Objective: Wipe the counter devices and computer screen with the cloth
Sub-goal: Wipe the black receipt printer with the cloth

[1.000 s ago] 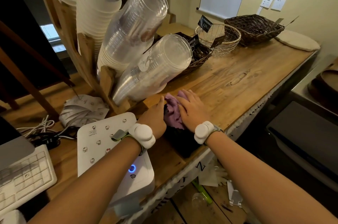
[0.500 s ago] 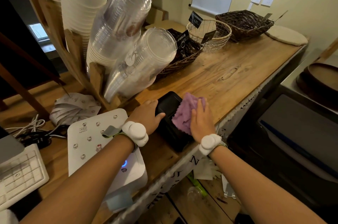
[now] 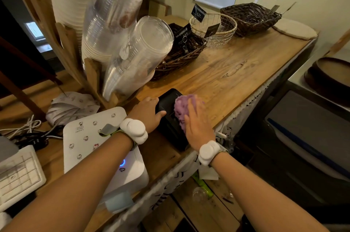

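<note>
Black device (image 3: 167, 102), long axis front-to-back, in grip of left hand (image 3: 146, 116); flat right hand (image 3: 198, 126) on cloth (image 3: 180, 107)

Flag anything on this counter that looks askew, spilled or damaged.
Nothing spilled or visibly damaged. Two untidy spots: crumpled patterned paper lies at the foot of the cup rack, and loose cables tangle beside it.

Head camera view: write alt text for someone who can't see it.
A right hand presses a purple cloth onto a black device on a wooden counter while the left hand grips its side. A white printer sits beside it.
</note>
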### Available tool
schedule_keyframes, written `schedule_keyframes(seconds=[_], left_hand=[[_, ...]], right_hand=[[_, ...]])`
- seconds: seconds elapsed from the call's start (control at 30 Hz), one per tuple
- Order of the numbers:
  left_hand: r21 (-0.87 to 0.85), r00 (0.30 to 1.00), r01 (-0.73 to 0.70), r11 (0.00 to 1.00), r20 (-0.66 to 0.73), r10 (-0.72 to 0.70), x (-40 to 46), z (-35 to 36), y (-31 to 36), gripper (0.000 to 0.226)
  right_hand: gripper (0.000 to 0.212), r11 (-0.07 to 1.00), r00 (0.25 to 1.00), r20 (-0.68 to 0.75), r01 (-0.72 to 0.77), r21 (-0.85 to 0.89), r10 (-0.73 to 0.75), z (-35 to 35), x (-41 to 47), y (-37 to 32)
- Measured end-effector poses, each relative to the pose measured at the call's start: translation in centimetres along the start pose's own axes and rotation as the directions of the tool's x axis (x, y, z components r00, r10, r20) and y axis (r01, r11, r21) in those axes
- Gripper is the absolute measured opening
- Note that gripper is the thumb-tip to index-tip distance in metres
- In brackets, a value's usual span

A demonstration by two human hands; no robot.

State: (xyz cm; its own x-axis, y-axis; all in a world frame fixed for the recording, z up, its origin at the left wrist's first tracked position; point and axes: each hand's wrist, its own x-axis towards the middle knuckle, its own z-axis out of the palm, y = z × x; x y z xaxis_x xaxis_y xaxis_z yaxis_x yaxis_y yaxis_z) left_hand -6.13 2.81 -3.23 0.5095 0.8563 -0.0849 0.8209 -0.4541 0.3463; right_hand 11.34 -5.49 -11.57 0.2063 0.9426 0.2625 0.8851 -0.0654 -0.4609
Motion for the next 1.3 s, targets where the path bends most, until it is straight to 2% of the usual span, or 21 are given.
schedule_keyframes(seconds=[0.07,0.1,0.17,0.3,0.4,0.57,0.73,0.8,0.83,0.9,0.97,1.07,1.13,1.2,1.3], left_hand=[[0.003,1.000,-0.001,1.000,-0.005,0.001,0.0,0.1,0.0,0.062],[0.006,1.000,0.002,1.000,-0.008,-0.001,0.0,0.1,0.1,0.062],[0.019,1.000,0.008,1.000,-0.011,-0.008,0.1,0.2,0.1,0.061],[0.060,1.000,0.004,0.998,-0.009,-0.004,0.0,0.2,0.2,0.061],[0.078,1.000,0.007,0.997,-0.005,-0.007,0.0,0.2,0.3,0.061],[0.095,1.000,0.030,0.995,0.006,-0.030,0.2,0.4,0.3,0.062],[0.099,1.000,0.016,0.995,-0.004,-0.016,0.3,0.4,0.1,0.062],[0.103,1.000,0.012,0.995,-0.002,-0.012,0.3,0.4,0.1,0.062],[0.104,1.000,0.012,0.995,-0.001,-0.012,0.3,0.4,0.0,0.061],[0.101,1.000,0.012,0.995,-0.007,-0.011,0.3,0.4,0.0,0.061],[0.100,1.000,0.009,0.995,-0.008,-0.009,0.3,0.4,0.0,0.060],[0.101,1.000,0.010,0.995,0.003,-0.010,0.2,0.3,0.0,0.061],[0.102,1.000,0.010,0.995,0.000,-0.010,0.2,0.2,0.1,0.062],[0.099,1.000,0.014,0.995,-0.002,-0.014,0.1,0.2,0.2,0.061],[0.097,1.000,0.015,0.995,-0.001,-0.015,0.1,0.1,0.3,0.058]], right_hand=[[0.059,0.924,0.964,0.014,-0.257,0.282,0.264,-0.5,0.5,0.8],[0.058,0.854,0.935,0.047,-0.341,0.393,0.352,-0.7,0.5,1.0],[0.056,0.735,0.881,0.109,-0.447,0.509,0.460,-0.7,0.2,1.0],[0.060,0.477,0.765,0.168,-0.539,0.694,0.621,-0.4,-1.0,-0.1],[0.064,0.367,0.725,0.193,-0.536,0.760,0.661,0.8,-2.7,-1.9],[0.068,0.329,0.713,0.156,-0.492,0.806,0.683,2.9,-5.9,-5.3],[0.065,0.314,0.759,0.180,-0.456,0.833,0.626,2.9,-8.5,-6.7],[0.062,0.306,0.751,0.178,-0.456,0.836,0.635,2.6,-9.0,-6.5],[0.059,0.279,0.725,0.169,-0.455,0.846,0.668,2.5,-8.9,-6.1],[0.049,0.191,0.618,0.138,-0.436,0.880,0.774,1.5,-7.7,-4.7],[0.050,0.160,0.540,0.124,-0.450,0.879,0.832,0.3,-6.0,-2.9],[0.056,0.177,0.572,0.226,-0.563,0.807,0.788,-0.4,-4.2,-0.6],[0.040,0.210,0.565,0.246,-0.622,0.755,0.788,0.3,-4.0,0.0],[0.029,0.208,0.556,0.231,-0.615,0.760,0.798,1.1,-4.9,-0.6],[0.041,0.230,0.625,0.237,-0.572,0.787,0.744,2.2,-7.5,-3.6]])
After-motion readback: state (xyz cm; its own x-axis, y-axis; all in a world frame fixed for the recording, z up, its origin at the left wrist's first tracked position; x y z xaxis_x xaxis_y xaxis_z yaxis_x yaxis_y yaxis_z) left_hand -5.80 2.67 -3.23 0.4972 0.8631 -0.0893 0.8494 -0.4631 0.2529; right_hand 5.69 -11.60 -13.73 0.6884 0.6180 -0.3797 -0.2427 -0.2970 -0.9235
